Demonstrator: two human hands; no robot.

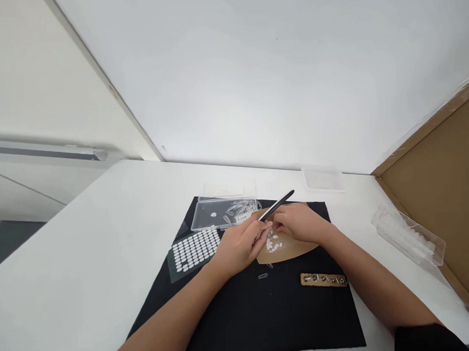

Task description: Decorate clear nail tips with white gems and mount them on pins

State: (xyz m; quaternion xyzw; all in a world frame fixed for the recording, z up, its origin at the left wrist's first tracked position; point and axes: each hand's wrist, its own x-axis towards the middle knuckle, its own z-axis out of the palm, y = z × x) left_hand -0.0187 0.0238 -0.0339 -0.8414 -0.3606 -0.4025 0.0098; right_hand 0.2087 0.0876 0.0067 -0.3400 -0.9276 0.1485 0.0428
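Observation:
My left hand [241, 246] is closed around a slim black-and-white stick [279, 203], pen-like in shape, pointing up and away to the right. Close beside its fingertips, my right hand [297, 221] has its fingers curled together; anything pinched in them is too small to make out. Both hands are over a tan, curved-edged sheet [289, 251], where small white pieces [273, 242] are scattered. Left of my left hand lies a dark green card [181, 274] with rows of white oval stickers [194, 249]. Behind it, an open clear box [206, 216] holds clear nail tips [241, 209].
A black mat [249, 319] lies beneath these things on the white table [79, 251]. Loose nail tips [263, 276] and a brown strip with round metal pieces [323, 279] rest on it. Clear containers [409, 236] stand at right, before a cardboard panel [445, 172]. Another clear tray [322, 180] sits by the wall.

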